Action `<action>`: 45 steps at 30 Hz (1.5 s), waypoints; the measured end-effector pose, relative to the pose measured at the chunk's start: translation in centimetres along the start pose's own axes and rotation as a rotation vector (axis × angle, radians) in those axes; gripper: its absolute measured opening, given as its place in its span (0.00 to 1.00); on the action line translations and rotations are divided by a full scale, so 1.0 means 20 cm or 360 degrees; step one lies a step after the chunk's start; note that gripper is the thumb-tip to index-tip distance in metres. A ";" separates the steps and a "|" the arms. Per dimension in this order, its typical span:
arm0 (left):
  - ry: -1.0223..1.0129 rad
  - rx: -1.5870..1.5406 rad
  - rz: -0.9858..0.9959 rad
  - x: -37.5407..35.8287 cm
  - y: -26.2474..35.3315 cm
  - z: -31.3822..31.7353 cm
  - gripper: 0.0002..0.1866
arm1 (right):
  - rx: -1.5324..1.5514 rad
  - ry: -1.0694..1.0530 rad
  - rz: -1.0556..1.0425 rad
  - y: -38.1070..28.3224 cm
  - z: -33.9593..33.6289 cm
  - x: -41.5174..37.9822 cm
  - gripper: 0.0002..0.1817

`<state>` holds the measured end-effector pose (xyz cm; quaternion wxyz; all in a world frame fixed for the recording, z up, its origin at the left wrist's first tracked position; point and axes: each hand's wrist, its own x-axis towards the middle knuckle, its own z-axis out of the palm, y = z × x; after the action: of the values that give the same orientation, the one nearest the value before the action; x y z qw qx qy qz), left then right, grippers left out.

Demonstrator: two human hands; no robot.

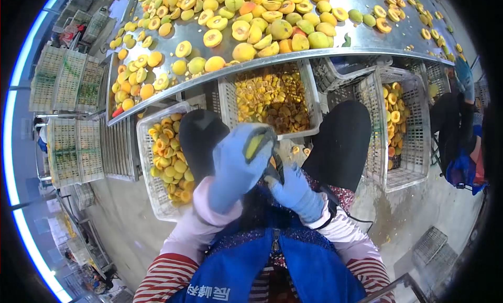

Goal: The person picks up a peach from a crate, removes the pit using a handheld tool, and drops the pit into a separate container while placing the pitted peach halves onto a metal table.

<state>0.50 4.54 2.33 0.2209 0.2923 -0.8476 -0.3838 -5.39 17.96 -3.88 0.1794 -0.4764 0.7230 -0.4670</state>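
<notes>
My left hand [238, 159], in a blue knitted glove with a dark-coated palm, is raised in front of my lap. Its fingers are closed around a yellow-green peach [255, 146], of which only a strip shows. Just below and to the right is my right hand [301, 195], gloved alike. Its fingers curl round something dark near the left hand; I cannot make out what it is. Beyond both hands, between my knees, a white crate [226, 101] contains wet yellow and brown fruit stones and scraps.
A metal table [173, 38] bears many whole and halved peaches [280, 29]. Crates of peach halves stand on the floor at my left [157, 198] and right [373, 161]. Another person [463, 130] sits at far right. Stacked crates [63, 148] stand at far left.
</notes>
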 end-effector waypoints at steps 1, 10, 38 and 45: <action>-0.0023 0.0065 0.0026 0.01 0.01 -0.01 0.10 | 0.0451 -0.0221 0.0218 0.02 0.02 0.02 0.32; -0.0206 -0.0034 0.0211 0.04 -0.06 0.02 0.10 | 0.2141 -0.0279 0.1105 -0.05 0.07 -0.04 0.17; 0.0290 -0.0639 -0.0094 -0.08 -0.47 -0.10 0.13 | 0.3070 -0.0231 0.1247 0.05 0.01 0.22 0.26; 0.0558 0.0857 -0.1013 -0.42 -1.12 -0.66 0.15 | 0.2870 -0.0459 0.1845 0.13 0.07 0.18 0.26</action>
<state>21.78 -8.68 -8.37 0.1482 0.6460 -0.7350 -0.1431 -7.57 14.42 -6.11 0.7409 0.1952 0.2004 -0.6106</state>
